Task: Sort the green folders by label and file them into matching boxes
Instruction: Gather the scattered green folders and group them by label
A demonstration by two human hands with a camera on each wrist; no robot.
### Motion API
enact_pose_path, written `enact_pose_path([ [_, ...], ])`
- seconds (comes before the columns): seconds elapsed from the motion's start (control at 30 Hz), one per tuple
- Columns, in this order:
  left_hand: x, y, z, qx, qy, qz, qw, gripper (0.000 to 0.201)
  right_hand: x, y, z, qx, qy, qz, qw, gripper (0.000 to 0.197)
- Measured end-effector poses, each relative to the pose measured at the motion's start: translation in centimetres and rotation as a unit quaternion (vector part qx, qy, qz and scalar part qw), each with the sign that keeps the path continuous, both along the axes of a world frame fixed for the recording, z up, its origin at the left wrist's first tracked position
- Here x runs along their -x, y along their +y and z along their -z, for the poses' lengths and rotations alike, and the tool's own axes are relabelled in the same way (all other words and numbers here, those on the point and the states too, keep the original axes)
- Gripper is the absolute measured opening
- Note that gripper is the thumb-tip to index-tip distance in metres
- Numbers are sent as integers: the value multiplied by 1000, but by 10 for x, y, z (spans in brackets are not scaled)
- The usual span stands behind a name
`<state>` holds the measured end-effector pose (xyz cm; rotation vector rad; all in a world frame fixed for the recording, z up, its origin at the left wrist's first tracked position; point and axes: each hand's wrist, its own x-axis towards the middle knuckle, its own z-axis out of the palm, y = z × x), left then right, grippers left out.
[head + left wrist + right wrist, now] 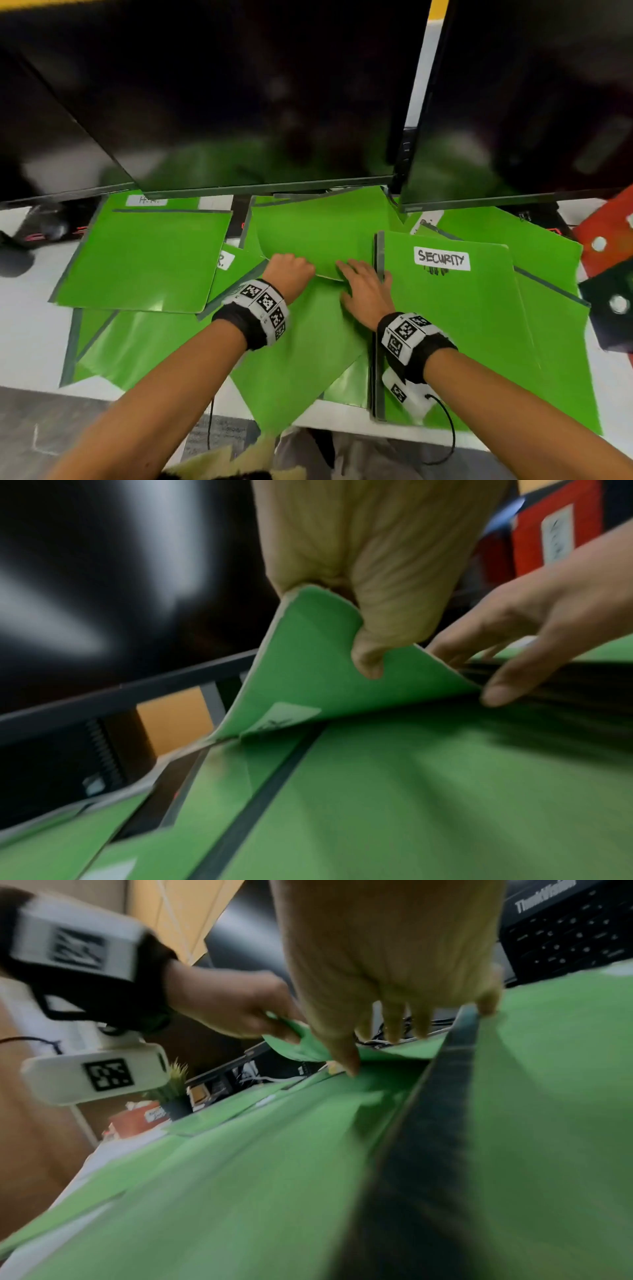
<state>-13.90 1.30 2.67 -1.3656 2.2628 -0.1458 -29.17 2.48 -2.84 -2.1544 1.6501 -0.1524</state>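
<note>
Several green folders lie overlapping on the white desk (30,325). My left hand (289,270) grips the near edge of a middle green folder (315,229) and curls it upward; in the left wrist view the left hand (369,588) pinches that lifted folder (308,669), which has a white label on its underside. My right hand (363,284) lies with straight fingers beside it, fingertips (455,653) at the raised edge. A folder labelled SECURITY (462,308) sits just right of it. A folder with a blurred label (144,260) lies at the left.
Two dark monitors (239,102) (531,102) overhang the back of the desk. A red folder (609,236) and a black one (613,305) lie at the far right. The desk's front edge (342,421) is close to my body. A small potted plant (174,1093) stands off to the left.
</note>
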Motion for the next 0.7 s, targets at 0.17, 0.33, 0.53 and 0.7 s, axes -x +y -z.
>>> enact_pose_path([
  [0.17,-2,3,-50,76,70,41,994,28,-24,-8,-21,105,-168,27,980,26],
  [0.33,-56,-7,-100,182,293,-35,938,40,-36,-1,-47,145,-343,131,919,15],
  [0.53,-130,-18,-125,234,411,-131,871,43,-47,9,-98,111,-448,200,864,40],
  [0.7,-159,-24,-132,323,494,-188,785,57,-50,-4,-131,163,-513,211,816,43],
])
